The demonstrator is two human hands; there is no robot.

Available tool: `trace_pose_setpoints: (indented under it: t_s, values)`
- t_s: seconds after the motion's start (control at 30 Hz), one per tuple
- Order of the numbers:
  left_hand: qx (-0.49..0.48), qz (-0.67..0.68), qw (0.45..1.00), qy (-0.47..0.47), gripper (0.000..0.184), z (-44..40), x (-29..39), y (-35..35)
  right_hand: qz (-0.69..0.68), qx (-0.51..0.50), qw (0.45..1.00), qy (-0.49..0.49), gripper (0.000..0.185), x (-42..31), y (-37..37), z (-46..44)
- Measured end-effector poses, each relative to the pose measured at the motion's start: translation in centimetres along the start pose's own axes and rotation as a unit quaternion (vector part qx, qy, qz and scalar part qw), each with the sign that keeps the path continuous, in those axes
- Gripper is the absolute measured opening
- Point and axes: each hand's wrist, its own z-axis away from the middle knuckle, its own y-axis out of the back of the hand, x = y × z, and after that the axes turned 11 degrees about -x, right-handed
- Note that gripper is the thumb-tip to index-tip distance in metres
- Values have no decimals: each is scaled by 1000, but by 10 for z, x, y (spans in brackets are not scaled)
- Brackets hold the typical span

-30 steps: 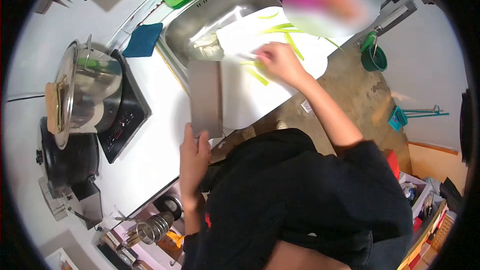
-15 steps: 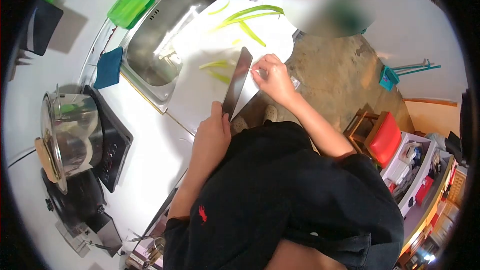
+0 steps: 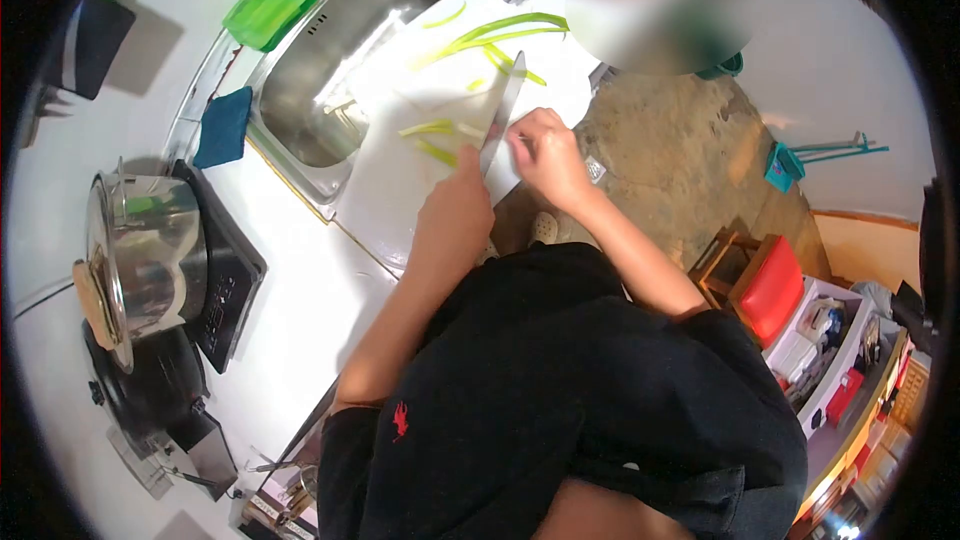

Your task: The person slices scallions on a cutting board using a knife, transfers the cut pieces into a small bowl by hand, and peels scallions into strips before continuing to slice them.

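My left hand [image 3: 458, 202] is closed round the handle of a large knife [image 3: 508, 100], whose blade stands nearly on edge over the white cutting board [image 3: 385, 205]. Just right of the blade, my right hand [image 3: 548, 160] has its fingers bent together near the board's edge; what they pinch is too small to make out. Short green stalk pieces [image 3: 432, 127] lie left of the blade. Longer green stalks [image 3: 510, 25] lie farther back on the board, and the blade's tip overlaps some of them in view.
A steel sink [image 3: 300, 90] lies behind the board, with a green soap bottle [image 3: 270, 5] and teal cloth [image 3: 223, 127] beside it. At left a pot [image 3: 160, 250] stands on a black cooker [image 3: 225, 280]. A red stool [image 3: 768, 290] stands at right. A blurred oval hides part of the back.
Over the last second the knife has gone from lying broadside at left to standing beside my right hand. My left hand has moved forward and right; my right hand has come nearer to me.
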Motion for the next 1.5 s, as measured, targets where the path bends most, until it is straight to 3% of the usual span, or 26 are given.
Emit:
trace_pose_setpoints:
  t_s: [0.1, 0.17, 0.2, 0.23, 0.27, 0.37, 0.4, 0.5, 0.53, 0.63, 0.73, 0.83, 1.03, 1.17, 1.5]
  values:
    - [31, 49, 998, -2, 19, 22, -19, 3, 45, 67, 997, -8, 8, 3, 18, -33]
    - [66, 107, 992, -6, 19, 43, -40, 2, 68, 108, 990, 63, 11, -16, 32, -73]
    - [79, 105, 991, 28, 19, 55, -39, 8, 1, 118, 986, 114, 14, -20, 28, -98]
    - [94, 103, 988, 63, 19, 68, -31, 20, 24, 81, 985, 152, 19, -26, 27, -122]
    - [110, 100, 984, 98, 20, 79, -29, 28, 72, 107, 972, 195, 25, -30, 16, -145]
    - [146, 155, 967, 138, 23, 101, -47, 37, 214, 94, 963, 132, 30, -44, -8, -171]
    - [158, 160, 963, 147, 24, 108, -52, 36, 177, 72, 968, 162, 29, -43, -12, -165]
    - [173, 178, 954, 166, 27, 124, -63, 35, 99, -171, 977, 82, 18, -59, -20, -109]
    - [183, 163, 960, 135, 26, 127, -72, 30, 83, -180, 976, 90, 14, -58, -25, -82]
    - [111, 157, 963, 190, 22, 134, -71, 36, 70, -231, 968, 66, 10, -49, -32, -39]
    - [89, 76, 988, 102, 15, 135, -77, 43, 22, -197, 973, 121, 20, -29, -25, -26]
    - [47, -72, 995, 50, 13, 130, -76, 59, -29, -243, 964, 106, 14, -20, -11, -30]
    - [-11, -261, 965, -21, 10, 99, -59, 89, -91, -283, 953, 50, 39, -19, 0, -39]
    - [-32, -299, 953, -12, 11, 83, -43, 102, -112, -299, 947, 27, 49, -21, 6, -38]
    - [-97, -301, 949, 12, 14, 65, -28, 118, -114, -296, 948, 13, 50, -13, -1, -39]
